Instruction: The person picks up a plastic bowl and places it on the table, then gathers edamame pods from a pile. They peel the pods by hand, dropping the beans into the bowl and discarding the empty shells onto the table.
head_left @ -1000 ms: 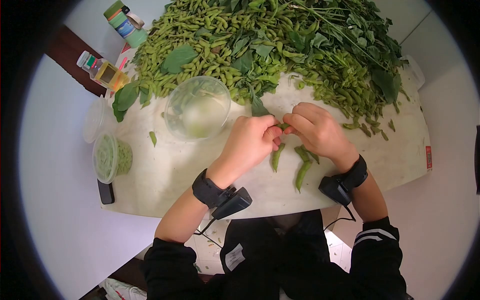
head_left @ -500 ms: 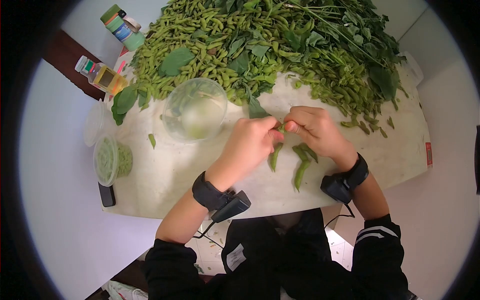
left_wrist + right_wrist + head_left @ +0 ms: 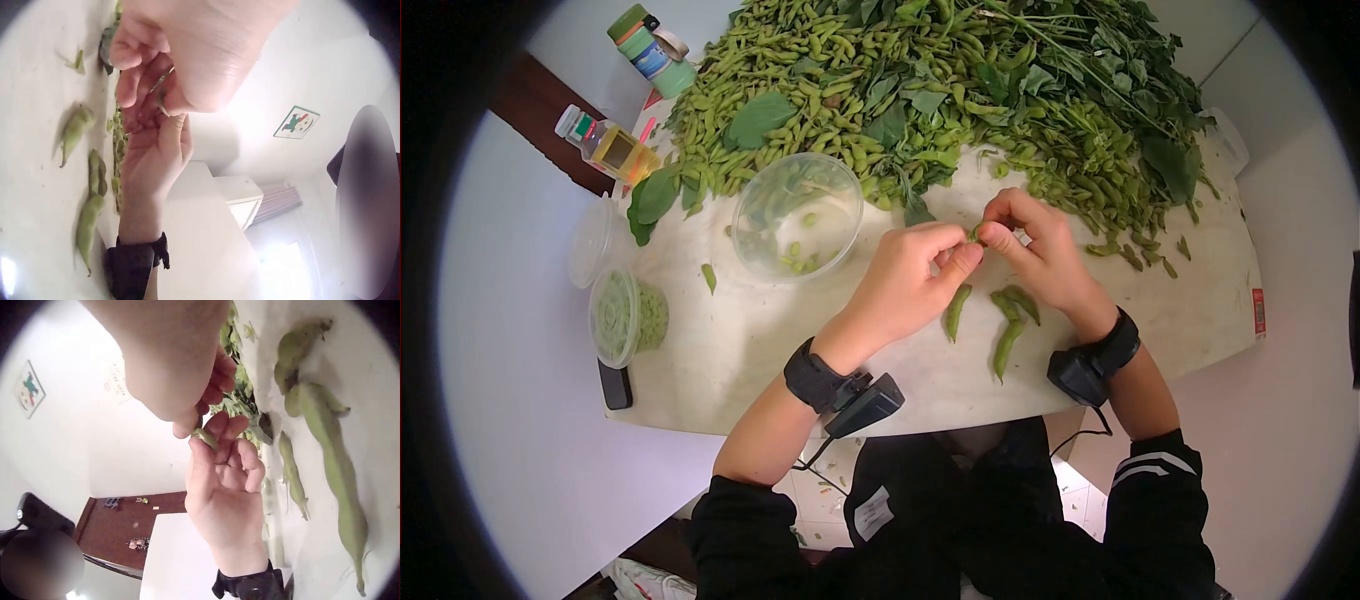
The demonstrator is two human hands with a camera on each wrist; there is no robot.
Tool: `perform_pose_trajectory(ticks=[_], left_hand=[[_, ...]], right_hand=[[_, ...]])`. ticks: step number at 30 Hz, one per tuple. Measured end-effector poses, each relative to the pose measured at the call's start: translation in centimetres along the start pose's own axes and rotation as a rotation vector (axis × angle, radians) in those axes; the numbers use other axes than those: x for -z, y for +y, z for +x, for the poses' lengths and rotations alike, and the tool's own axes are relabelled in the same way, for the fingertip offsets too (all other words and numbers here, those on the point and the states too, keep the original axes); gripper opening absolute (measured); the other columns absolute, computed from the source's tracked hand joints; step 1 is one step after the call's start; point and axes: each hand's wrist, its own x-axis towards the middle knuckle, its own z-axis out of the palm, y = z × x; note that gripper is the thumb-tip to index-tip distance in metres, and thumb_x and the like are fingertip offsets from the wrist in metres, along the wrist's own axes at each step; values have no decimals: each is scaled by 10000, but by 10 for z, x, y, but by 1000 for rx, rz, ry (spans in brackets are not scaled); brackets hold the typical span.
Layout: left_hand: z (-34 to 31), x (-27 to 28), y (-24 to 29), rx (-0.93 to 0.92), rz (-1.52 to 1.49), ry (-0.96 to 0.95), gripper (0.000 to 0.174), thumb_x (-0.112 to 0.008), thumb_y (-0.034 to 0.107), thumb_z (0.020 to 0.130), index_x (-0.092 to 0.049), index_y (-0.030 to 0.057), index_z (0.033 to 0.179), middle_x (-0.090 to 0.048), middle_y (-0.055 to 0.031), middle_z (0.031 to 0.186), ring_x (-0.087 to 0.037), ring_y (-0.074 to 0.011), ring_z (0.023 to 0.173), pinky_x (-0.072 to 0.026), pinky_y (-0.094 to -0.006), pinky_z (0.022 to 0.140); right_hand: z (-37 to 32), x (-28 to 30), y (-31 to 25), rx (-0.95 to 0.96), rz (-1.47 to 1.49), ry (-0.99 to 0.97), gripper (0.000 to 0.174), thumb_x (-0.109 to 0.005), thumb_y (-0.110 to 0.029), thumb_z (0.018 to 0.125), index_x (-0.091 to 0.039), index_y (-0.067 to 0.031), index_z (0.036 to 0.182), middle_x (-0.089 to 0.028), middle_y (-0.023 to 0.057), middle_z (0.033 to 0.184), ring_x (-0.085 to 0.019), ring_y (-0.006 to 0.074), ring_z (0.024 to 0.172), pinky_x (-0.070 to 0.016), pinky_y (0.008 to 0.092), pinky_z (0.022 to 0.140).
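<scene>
A small green soybean pod (image 3: pixel 206 439) is between the fingertips of both hands, partly covered by them. My left hand (image 3: pixel 912 270) pinches it between thumb and forefinger, with the other fingers loosely bent in the right wrist view. At the pod's other end, my right hand (image 3: pixel 1045 258) pinches with thumb and forefinger. Below the hands lie a single pod (image 3: pixel 957 313) and a small group of pods (image 3: pixel 1005 345) on the tabletop. Left of the left hand stands a clear plastic tub (image 3: pixel 743 232) with several shelled beans (image 3: pixel 798 258) on its floor.
A large heap of pods (image 3: pixel 820 110) and leafy stems (image 3: pixel 1090 60) covers the table's back. At the left are a lidded tub of shelled beans (image 3: pixel 650 318), a loose lid (image 3: pixel 590 243), a bottle of yellow liquid (image 3: pixel 612 150), a green flask (image 3: pixel 652 55) and a black phone (image 3: pixel 615 385).
Both hands have shifted slightly up the table, and the left thumb now stretches toward the right fingertips. The pale haze in the clear tub has gone, so its beans show.
</scene>
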Motion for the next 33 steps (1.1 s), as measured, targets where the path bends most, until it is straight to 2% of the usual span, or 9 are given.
perform_pose_trajectory(ticks=[2,4,7,11,13,19,26,28,33], left_hand=[[0,-1,-3,-7,-43,22,232,-541,204,811,-532,-17,742,-541,-106,620,-490,-163,500,-385,-265,484],[0,0,1,141,-282,62,241,-533,224,823,-553,-11,776,-581,-76,655,-501,-117,506,-398,-233,486],[0,5,4,210,-344,32,231,-532,217,827,-565,-11,811,-600,-49,684,-517,-89,525,-410,-211,492],[1,4,0,102,-132,-39,215,-518,199,846,-565,-11,848,-592,-31,738,-476,-50,543,-370,-176,483],[1,1,-1,48,-141,43,170,-540,141,811,-558,-26,787,-570,-70,646,-502,-102,508,-400,-230,476],[2,3,-2,-29,-1,70,131,-556,98,774,-552,-32,756,-531,-101,629,-505,-154,499,-385,-262,462],[1,2,4,-121,194,116,121,-564,98,750,-542,-15,711,-518,-98,613,-507,-205,495,-386,-285,457],[0,2,8,-94,199,112,118,-563,97,743,-523,1,685,-508,-96,601,-508,-217,496,-382,-299,453],[-1,3,9,-108,198,110,117,-553,86,741,-494,8,676,-505,-95,610,-501,-230,496,-383,-311,457]], right_hand=[[0,-2,3,-2,54,21,215,-578,-209,795,-506,-6,788,-522,65,678,-464,128,573,-380,251,517],[0,-3,6,-47,151,45,209,-580,-204,795,-506,-9,782,-516,48,675,-456,112,585,-378,243,529],[0,-3,6,-4,150,39,205,-585,-199,792,-507,-10,786,-511,40,673,-453,107,599,-378,239,544],[1,-4,5,13,162,55,211,-598,-204,783,-510,-13,788,-512,40,686,-454,100,590,-376,235,529],[1,-4,3,13,102,106,237,-604,-224,779,-518,-7,738,-496,30,618,-433,96,531,-357,232,480],[1,-2,-1,-21,0,21,350,-591,-256,784,-488,27,607,-376,52,470,-308,99,438,-267,265,399],[-2,0,-2,-217,-106,-64,345,-559,-235,807,-466,28,605,-340,53,485,-274,91,464,-244,271,404],[-2,-4,-4,-200,157,-8,338,-537,-240,826,-471,21,620,-353,18,491,-284,66,487,-254,254,417],[-3,-8,-2,-200,266,-29,316,-513,-254,843,-503,9,667,-390,-28,520,-318,44,508,-275,227,435]])
